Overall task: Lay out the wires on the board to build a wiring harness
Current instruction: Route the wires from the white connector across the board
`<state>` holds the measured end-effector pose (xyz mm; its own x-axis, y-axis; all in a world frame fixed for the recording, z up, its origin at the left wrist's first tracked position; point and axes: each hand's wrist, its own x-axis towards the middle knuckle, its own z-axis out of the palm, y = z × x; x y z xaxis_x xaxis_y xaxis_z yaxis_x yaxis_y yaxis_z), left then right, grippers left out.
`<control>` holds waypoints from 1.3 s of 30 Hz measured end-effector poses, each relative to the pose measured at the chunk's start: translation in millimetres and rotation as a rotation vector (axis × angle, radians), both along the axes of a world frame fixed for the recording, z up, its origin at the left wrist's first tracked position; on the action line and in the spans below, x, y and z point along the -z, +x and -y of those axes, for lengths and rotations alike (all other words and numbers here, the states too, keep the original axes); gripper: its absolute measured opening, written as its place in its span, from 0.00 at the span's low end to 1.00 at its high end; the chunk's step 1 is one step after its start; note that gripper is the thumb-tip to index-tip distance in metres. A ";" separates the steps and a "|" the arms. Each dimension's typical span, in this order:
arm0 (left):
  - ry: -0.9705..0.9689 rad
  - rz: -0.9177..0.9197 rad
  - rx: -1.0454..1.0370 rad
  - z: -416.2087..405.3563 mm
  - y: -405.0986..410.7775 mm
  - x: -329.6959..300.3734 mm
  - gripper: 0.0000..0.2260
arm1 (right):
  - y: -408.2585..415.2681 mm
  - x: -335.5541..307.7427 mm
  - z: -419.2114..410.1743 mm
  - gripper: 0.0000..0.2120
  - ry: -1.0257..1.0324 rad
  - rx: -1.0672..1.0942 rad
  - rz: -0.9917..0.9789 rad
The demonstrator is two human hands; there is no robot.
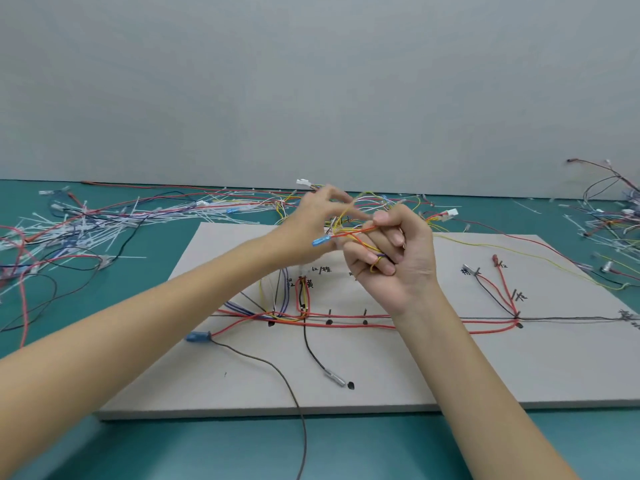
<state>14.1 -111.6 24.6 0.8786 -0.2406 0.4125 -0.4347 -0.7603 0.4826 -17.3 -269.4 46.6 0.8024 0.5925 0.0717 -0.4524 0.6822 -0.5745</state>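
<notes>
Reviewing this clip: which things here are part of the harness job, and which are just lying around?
In the job:
board
wires laid on it
wire bundle gripped by right hand
left hand, at the bundle

Lying about:
heap of cable ties and wires, left
wire pile, right

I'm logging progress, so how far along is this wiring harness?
Partly done. Red wires already run along the board. In hand: the right hand grips a yellow-and-red wire bundle while the left hand picks at it. That bundle remains unrouted.

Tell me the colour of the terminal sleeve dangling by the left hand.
Blue terminal sleeve, clearest in the head view.
</notes>
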 end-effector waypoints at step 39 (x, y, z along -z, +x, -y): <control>0.766 0.443 -0.306 1.2 17.2 11.5 0.20 | 7.2 23.2 -15.0 0.07 -1.006 0.027 0.420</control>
